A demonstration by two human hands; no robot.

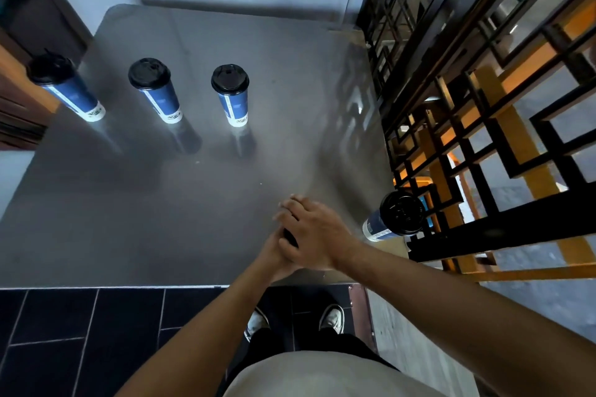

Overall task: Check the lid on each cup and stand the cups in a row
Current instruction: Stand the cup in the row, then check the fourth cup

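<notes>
Both hands meet over the near part of the grey table: my right hand lies flat over something dark, the left hand wrapped beneath it. I cannot tell what they enclose, nor how tightly either is clenched. Three blue cups stand upright in a row far ahead and to the left, each with a black lid on: left cup, middle cup, right cup. A fourth cup stands just right of my hands, near the lattice screen, also lidded.
</notes>
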